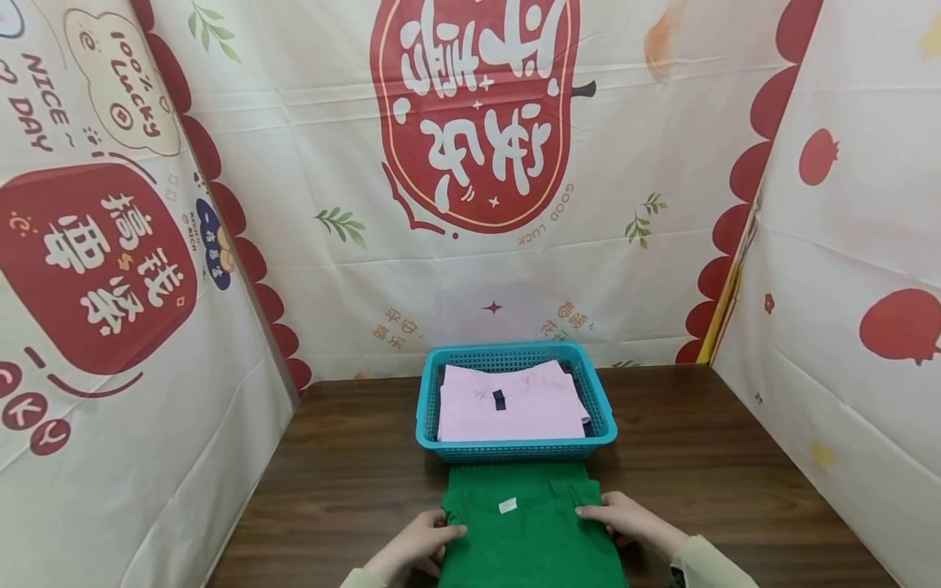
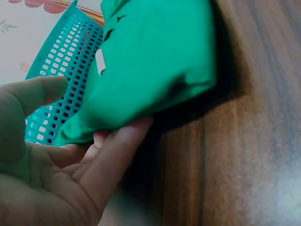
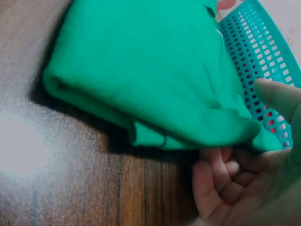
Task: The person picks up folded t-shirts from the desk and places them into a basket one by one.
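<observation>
A folded green shirt [image 1: 525,531] with a white neck label lies on the table in front of the basket. At its left side is my left hand [image 1: 421,541]; the fingers [image 2: 110,160] reach under the cloth's edge, and the thumb stands raised apart from it. My right hand [image 1: 628,518] is at the opposite side. Its bent fingers [image 3: 204,183] touch the lower edge, partly hidden beneath the cloth, while the thumb is held off above. A folded pink shirt [image 1: 515,420] with a dark label sits in the blue basket [image 1: 515,452].
The brown wooden table [image 1: 345,474] carries the basket near its back edge. Printed cloth [image 1: 470,278] hangs behind the table and along both sides. Dark fabric [image 1: 579,384] shows beneath the pink shirt.
</observation>
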Demonstrator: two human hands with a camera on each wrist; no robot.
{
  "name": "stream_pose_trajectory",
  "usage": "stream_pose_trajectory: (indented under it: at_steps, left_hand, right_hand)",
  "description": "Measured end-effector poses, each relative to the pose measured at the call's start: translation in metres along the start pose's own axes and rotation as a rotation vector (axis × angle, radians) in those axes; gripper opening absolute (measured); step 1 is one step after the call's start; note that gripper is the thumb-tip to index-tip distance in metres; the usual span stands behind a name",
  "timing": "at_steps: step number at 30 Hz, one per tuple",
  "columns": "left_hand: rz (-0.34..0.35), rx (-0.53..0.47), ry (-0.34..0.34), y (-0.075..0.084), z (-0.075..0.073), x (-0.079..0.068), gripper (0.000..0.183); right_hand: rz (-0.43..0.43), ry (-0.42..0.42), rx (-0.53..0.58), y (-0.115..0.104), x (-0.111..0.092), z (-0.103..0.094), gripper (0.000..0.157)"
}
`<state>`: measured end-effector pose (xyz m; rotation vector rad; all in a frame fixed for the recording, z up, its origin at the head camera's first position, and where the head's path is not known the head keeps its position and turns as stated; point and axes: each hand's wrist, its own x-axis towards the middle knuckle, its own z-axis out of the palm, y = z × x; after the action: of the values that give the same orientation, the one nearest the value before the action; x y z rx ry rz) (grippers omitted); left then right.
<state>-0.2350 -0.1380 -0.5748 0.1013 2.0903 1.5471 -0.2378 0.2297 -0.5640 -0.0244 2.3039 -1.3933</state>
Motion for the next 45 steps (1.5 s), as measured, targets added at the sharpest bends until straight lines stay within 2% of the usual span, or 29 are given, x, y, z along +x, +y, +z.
stream_pose_trajectory:
  at_steps: [4, 7, 10, 12, 16, 20, 23, 28, 33, 39, 45]
  left_hand:
    - [0.004, -0.005, -0.010, 0.001, 0.002, 0.000, 0.036]
    - [0.018, 0.005, -0.003, 0.001, 0.001, 0.001, 0.035]
    - [0.027, 0.005, -0.005, 0.000, 0.000, 0.003, 0.033]
    - [0.033, -0.005, -0.006, -0.001, 0.000, 0.005, 0.032]
    - [0.056, -0.037, -0.002, -0.006, 0.001, 0.008, 0.032]
    - [0.082, -0.054, 0.009, -0.011, 0.001, 0.008, 0.030]
    - [0.083, -0.077, -0.003, -0.013, 0.001, 0.008, 0.029]
    - [0.055, -0.129, -0.024, -0.014, 0.001, 0.008, 0.031]
    - [0.039, -0.153, -0.039, -0.014, 0.001, 0.007, 0.034]
    - [0.037, -0.175, -0.031, -0.013, 0.003, 0.005, 0.036]
    - [0.039, -0.205, -0.031, -0.012, 0.003, 0.004, 0.039]
  right_hand:
    - [-0.047, -0.052, 0.051, -0.001, 0.001, -0.002, 0.030]
    - [-0.087, -0.090, 0.071, -0.001, 0.005, -0.004, 0.040]
    - [-0.108, -0.133, 0.115, 0.003, 0.005, -0.007, 0.032]
    - [-0.092, -0.162, 0.159, 0.006, 0.004, -0.008, 0.031]
    - [-0.037, -0.210, 0.297, 0.012, 0.001, -0.009, 0.043]
    - [-0.032, -0.253, 0.415, 0.016, 0.002, -0.008, 0.048]
    - [-0.029, -0.263, 0.464, 0.018, 0.002, -0.008, 0.057]
    - [0.029, -0.222, 0.485, 0.019, 0.000, -0.003, 0.073]
    - [0.064, -0.222, 0.477, 0.014, -0.004, 0.003, 0.078]
    - [0.037, -0.202, 0.439, 0.014, -0.004, 0.003, 0.080]
    - [-0.034, -0.217, 0.478, 0.018, -0.003, 0.000, 0.078]
